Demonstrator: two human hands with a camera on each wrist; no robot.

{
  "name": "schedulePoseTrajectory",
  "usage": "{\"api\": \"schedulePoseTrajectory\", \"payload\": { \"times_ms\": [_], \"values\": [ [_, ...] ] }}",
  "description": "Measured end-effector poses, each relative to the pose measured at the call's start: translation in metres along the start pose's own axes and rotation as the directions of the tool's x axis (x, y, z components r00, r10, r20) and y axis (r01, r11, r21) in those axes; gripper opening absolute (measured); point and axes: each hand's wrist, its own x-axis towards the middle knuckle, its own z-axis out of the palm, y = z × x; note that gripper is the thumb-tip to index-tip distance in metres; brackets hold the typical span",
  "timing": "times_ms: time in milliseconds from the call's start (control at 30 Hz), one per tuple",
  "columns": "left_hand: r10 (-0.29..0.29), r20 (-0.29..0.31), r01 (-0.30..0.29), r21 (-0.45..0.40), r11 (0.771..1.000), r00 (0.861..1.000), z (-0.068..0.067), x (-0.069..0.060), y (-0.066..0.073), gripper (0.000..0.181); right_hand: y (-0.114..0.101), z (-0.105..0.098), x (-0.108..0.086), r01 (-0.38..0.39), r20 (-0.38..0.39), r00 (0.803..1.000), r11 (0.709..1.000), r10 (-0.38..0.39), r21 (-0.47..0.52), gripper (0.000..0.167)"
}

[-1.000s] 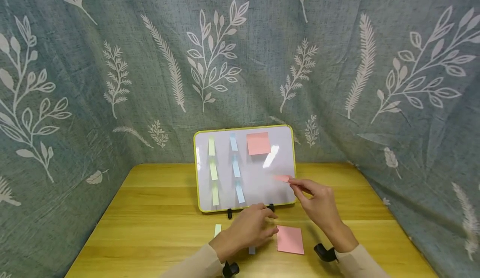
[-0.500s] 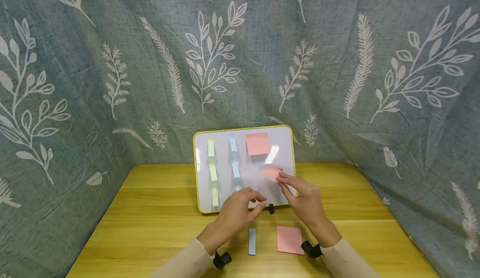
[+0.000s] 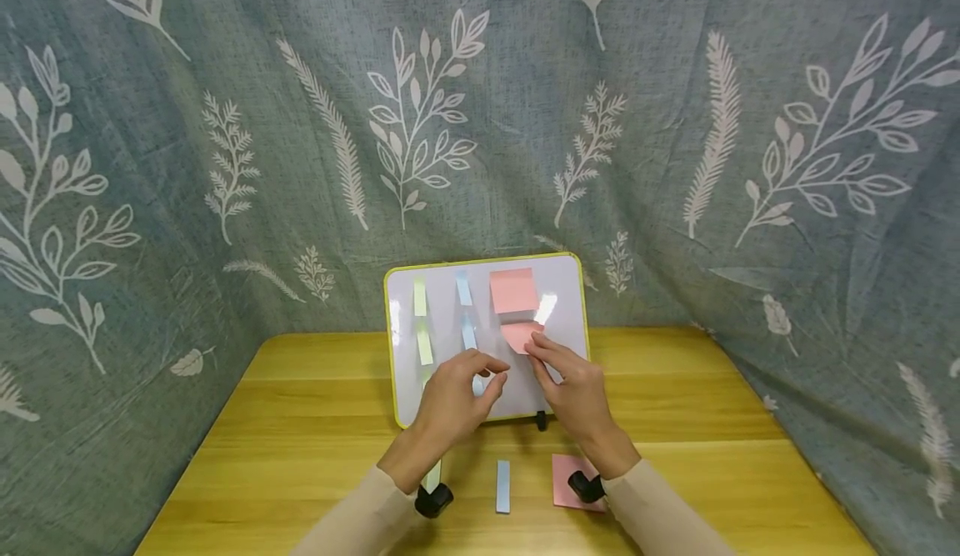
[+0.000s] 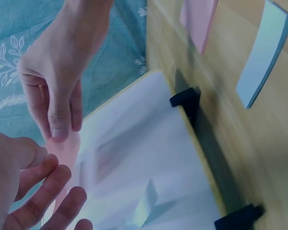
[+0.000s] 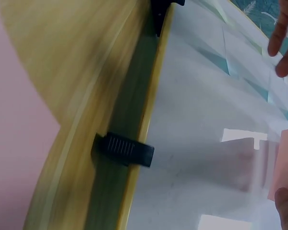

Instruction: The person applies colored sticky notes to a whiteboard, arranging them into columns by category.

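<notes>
A pink sticky note (image 3: 519, 336) is pinched between the thumb and fingers of my right hand (image 3: 573, 385), held just under another pink sticky note (image 3: 513, 291) on the whiteboard (image 3: 555, 289). In the left wrist view the held note (image 4: 66, 152) hangs from the right fingertips. My left hand (image 3: 457, 393), fingers loosely bent and holding nothing, hovers in front of the board's lower middle. It hides parts of the green strip (image 3: 425, 346) column and the blue strip (image 3: 469, 331) column. In the right wrist view the held note (image 5: 287, 165) shows at the right edge.
On the wooden table (image 3: 315, 406) lie a blue strip pad (image 3: 503, 487), a pink note pad (image 3: 566, 477) partly behind the right wrist's camera, and a pale green strip pad (image 3: 433, 477) by the left wrist. A black stand foot (image 3: 542, 421) supports the board. Patterned cloth (image 3: 480, 122) hangs behind.
My right hand has carried the pink note left and up, to below the upper note. My left hand has risen from the table, leftward, to the front of the board.
</notes>
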Motion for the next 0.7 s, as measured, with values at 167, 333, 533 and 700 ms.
{"api": "schedulePoseTrajectory", "payload": {
  "times_ms": [167,333,533,700],
  "values": [
    [-0.003,-0.035,0.003,0.003,1.000,0.999,-0.009,0.006,-0.003,0.014,-0.001,0.011,0.002,-0.006,-0.021,1.000,1.000,0.005,-0.020,0.035],
    [-0.007,-0.074,0.008,0.014,1.000,0.997,-0.015,0.010,-0.006,0.014,-0.001,0.019,0.002,-0.014,-0.026,1.000,0.999,0.013,-0.032,0.032],
    [-0.028,-0.081,0.028,-0.005,1.000,0.996,-0.020,0.013,-0.008,0.014,0.000,0.022,0.003,-0.002,-0.027,1.000,0.999,0.001,-0.038,0.030],
    [-0.026,-0.095,0.026,-0.002,1.000,0.995,-0.021,0.012,-0.009,0.014,-0.002,0.025,0.005,0.003,-0.033,0.999,0.999,-0.004,-0.045,0.028]
  ]
}}
